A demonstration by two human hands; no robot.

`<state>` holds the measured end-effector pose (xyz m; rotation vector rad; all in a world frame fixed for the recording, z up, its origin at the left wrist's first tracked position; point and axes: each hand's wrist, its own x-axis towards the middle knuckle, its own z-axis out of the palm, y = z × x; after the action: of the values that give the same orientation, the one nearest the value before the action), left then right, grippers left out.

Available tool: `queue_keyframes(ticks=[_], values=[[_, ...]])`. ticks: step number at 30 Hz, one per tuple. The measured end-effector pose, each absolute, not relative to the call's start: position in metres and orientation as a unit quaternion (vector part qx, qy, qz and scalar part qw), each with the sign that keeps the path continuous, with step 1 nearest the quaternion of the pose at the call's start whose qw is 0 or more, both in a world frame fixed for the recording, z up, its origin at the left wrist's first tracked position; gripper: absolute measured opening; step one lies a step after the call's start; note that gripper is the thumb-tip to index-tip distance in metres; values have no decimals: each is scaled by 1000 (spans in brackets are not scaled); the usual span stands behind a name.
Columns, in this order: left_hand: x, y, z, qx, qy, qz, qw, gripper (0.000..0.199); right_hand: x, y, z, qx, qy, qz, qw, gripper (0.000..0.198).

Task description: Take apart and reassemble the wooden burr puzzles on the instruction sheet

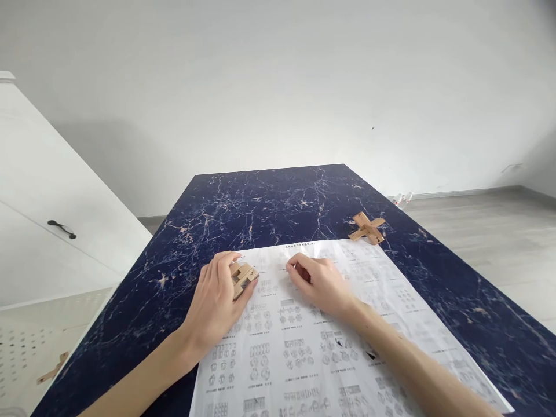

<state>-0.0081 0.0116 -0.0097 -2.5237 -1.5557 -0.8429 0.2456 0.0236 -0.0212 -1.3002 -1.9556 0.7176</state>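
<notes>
Nearest: white paper sheet (280,324), flat on the dark blue table (256,205), its lower part running out of view. Rows of small line drawings with short captions; a printed heading along the far edge. Print too small to read. A few small black marks lie near the right forearm. Both forearms come in from the lower edge, sleeves out of sight.

Low on the left, beside and apparently below the tabletop: pale panel (26,353) dotted with holes, a brown wooden piece (52,368) at its edge.

Left hand (217,286): over the sheet's far left corner, grasping a light wooden block (244,278) between thumb and fingers. Block notched, partly covered by the fingers; lies at the sheet's upper left.

Right hand (319,281): above the middle of the sheet's far part, fingers loosely curled, thumb near the forefinger. Cannot tell whether the palm encloses anything. Well apart from the block.

Farther, at the sheet's far right corner: wooden cross (367,227) of interlocked pieces, its near side at the paper's edge.

Table: pale veining, far end narrowing. Left, white cabinet (65,168) with a dark handle (62,229). Right, grey floor (495,231). Behind all, plain pale wall (278,87).
</notes>
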Motion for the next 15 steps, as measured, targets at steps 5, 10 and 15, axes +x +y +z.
queue_keyframes(ticks=[5, 10, 15], values=[[5, 4, -3, -823, -494, -278, -28, 39, 247, 27, -21, -500, -732, 308, 345, 24], [18, -1, -4, -831, -482, -273, -52, 41, 250, 33, -19, -499, -706, 358, 354, 26], [33, -4, -7, -831, -480, -271, -78, 45, 253, 36, -22, -487, -685, 397, 368, 24]])
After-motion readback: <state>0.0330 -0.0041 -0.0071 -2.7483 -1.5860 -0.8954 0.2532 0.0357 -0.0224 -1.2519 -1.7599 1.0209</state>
